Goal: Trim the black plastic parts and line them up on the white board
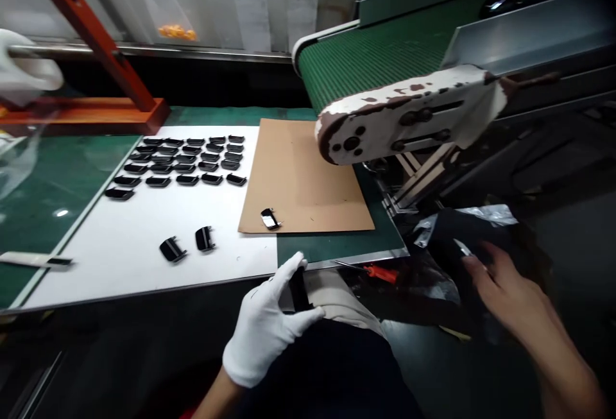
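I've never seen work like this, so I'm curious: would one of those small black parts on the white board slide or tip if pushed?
Likely it slides rather than tips: the black part sits low and flat on the smooth white board. It seems light, as the gloved left hand holds a similar one with just its fingers. Rolling seems unlikely.
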Demonstrator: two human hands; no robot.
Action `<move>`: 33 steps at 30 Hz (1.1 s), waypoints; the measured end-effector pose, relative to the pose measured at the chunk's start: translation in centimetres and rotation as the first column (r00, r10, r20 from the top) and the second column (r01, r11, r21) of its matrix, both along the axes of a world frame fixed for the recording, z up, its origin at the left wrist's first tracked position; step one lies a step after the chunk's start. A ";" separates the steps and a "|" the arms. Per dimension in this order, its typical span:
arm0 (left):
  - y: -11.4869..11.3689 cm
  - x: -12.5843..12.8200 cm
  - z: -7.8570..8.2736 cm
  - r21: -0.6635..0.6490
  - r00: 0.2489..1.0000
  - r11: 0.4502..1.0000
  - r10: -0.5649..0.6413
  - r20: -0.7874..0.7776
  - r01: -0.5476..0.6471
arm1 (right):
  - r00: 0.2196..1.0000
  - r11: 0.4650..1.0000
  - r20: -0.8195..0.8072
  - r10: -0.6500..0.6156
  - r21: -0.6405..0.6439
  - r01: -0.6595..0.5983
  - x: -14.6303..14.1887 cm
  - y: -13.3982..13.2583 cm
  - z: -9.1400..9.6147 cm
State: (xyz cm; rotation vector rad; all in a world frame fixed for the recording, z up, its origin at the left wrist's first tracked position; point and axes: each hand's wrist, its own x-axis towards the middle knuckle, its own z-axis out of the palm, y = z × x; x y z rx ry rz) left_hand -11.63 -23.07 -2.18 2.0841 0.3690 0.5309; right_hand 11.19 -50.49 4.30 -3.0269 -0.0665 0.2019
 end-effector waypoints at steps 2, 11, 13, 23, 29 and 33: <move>-0.5 0.3 0.3 -0.169 1.000 0.985 0.022 0.021 -0.018 | 0.992 0.990 0.014 0.126 0.054 -0.127 -1.4 1.5 0.3; -1.9 -0.5 1.4 -0.393 0.995 0.918 0.082 0.061 -0.052 | 0.495 0.378 0.037 0.868 0.597 -0.707 -9.1 10.4 0.8; -1.9 -0.9 1.6 -0.390 0.995 0.919 0.079 0.058 -0.050 | 0.417 0.314 0.017 0.909 0.632 -0.708 -10.0 12.0 1.2; -2.3 -2.2 2.5 -0.385 0.995 0.921 0.079 0.067 -0.047 | 0.265 0.264 -0.006 0.964 0.112 -0.958 -11.0 14.1 1.7; -2.4 -2.1 2.8 -0.420 0.995 0.907 0.076 0.058 -0.044 | 0.286 0.285 -0.131 0.949 -0.027 -0.958 -11.3 14.7 2.5; -2.5 -2.1 3.0 -0.434 0.997 0.900 0.057 0.045 -0.032 | 0.298 0.296 -0.170 0.939 -0.038 -0.955 -11.3 14.8 2.7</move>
